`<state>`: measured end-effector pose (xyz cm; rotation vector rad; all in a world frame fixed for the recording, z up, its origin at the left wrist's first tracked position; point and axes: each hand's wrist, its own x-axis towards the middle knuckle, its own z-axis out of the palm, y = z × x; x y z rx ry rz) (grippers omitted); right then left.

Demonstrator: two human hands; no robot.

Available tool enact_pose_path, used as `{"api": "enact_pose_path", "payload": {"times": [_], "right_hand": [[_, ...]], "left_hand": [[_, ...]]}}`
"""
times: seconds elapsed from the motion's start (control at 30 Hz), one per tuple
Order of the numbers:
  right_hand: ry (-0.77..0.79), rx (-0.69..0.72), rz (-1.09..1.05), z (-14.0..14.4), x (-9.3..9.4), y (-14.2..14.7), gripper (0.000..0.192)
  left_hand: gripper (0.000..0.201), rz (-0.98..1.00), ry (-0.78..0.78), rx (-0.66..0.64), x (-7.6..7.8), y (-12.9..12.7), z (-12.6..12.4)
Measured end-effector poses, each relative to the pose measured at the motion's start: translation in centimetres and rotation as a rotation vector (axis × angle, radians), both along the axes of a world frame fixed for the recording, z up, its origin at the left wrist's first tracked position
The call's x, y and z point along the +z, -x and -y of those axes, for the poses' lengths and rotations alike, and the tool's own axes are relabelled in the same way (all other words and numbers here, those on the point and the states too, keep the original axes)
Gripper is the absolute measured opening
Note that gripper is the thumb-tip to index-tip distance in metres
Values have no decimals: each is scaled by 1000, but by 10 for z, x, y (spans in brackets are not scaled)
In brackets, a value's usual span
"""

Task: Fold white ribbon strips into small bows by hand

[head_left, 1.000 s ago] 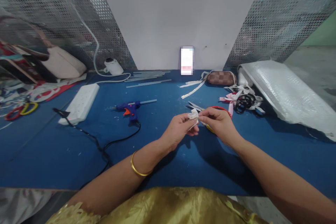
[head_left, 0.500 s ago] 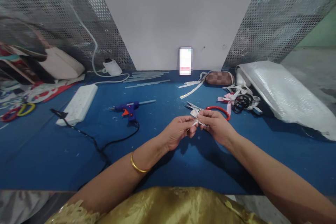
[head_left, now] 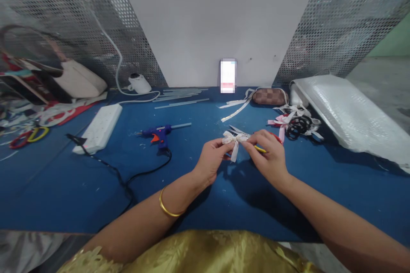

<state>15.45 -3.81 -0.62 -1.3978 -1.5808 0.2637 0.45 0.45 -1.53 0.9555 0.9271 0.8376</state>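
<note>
The blue tabletop [head_left: 64,187] is carrying a white power strip [head_left: 98,127] and a blue glue gun [head_left: 157,133]. Above its middle, the left hand [head_left: 212,161] and right hand [head_left: 268,155] are pinching a small white ribbon bow [head_left: 233,140] between closed fingers, scissors [head_left: 253,136] lying just behind.

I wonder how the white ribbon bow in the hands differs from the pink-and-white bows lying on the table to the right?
The white ribbon bow is held up between the left hand and the right hand; the pink-and-white bows lie on the blue table. The held bow is single and plain white; the lying ones are bunched together, partly pink, beside black hair ties. Both are narrow ribbon.
</note>
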Motion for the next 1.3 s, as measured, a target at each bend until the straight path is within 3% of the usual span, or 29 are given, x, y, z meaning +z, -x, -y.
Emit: {"api": "enact_pose_path", "payload": {"times": [0.23, 0.33, 0.57, 0.8, 1.03, 1.3], "right_hand": [[339, 112, -113, 1, -13, 11, 30], [296, 133, -30, 1, -16, 12, 31], [148, 158, 406, 4, -12, 12, 23], [11, 223, 671, 9, -15, 18, 20], [-9, 232, 707, 10, -19, 23, 19], [54, 89, 408, 6, -12, 17, 27]], "left_hand": [[25, 2, 27, 4, 1, -1, 3], [25, -8, 29, 2, 2, -1, 3], [21, 18, 52, 106, -8, -5, 4], [16, 100, 178, 165, -15, -10, 8], [19, 152, 165, 137, -21, -11, 6], [30, 18, 118, 72, -8, -5, 0]]}}
